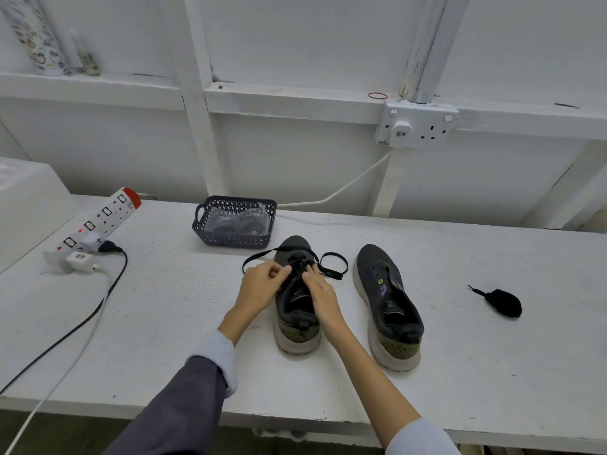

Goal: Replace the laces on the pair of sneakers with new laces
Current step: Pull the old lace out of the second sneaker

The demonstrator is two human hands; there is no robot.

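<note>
Pinching black lace (259,256) over the front eyelets of centre sneaker (297,338) with curled fingers of left hand (261,285). Resting right hand (322,295) across the same shoe's opening, fingers nearly straight, tips at the lace; cannot tell whether pinching or only touching. Trailing loose lace ends onto white table (164,323) on both sides of the toe, looped on the right. Standing just right of centre, toe pointing away: second sneaker (387,310), unlaced. Lying well apart at middle right: bundled black lace (504,303). Sitting behind the toes: dark basket (235,240) with clear packets. Lying at middle left: power strip (98,224), plugs and cables attached.
</note>
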